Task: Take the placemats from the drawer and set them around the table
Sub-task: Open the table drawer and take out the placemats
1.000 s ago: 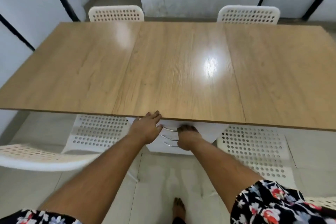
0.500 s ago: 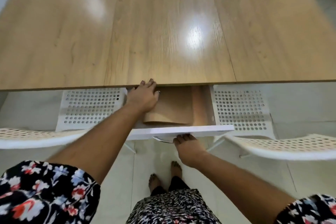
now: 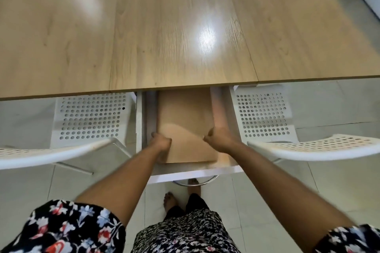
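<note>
We see the drawer (image 3: 185, 172) pulled out from under the table (image 3: 185, 26), open from above. The tabletop's near edge overhangs its back part. White chairs (image 3: 90, 117) stand just beside the drawer on both sides, their backrests flanking its front; the floor before it lies free.

Glossy wood-grain table (image 3: 164, 26) (matt tan placemats (image 3: 185, 113))

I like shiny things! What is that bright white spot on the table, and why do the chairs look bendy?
In the head view, the spot is glare, probably a lamp reflecting off the glossy table; the white chairs curve because the wide-angle lens bends edges; the placemats look slightly smeared with blur near the hands.
</note>
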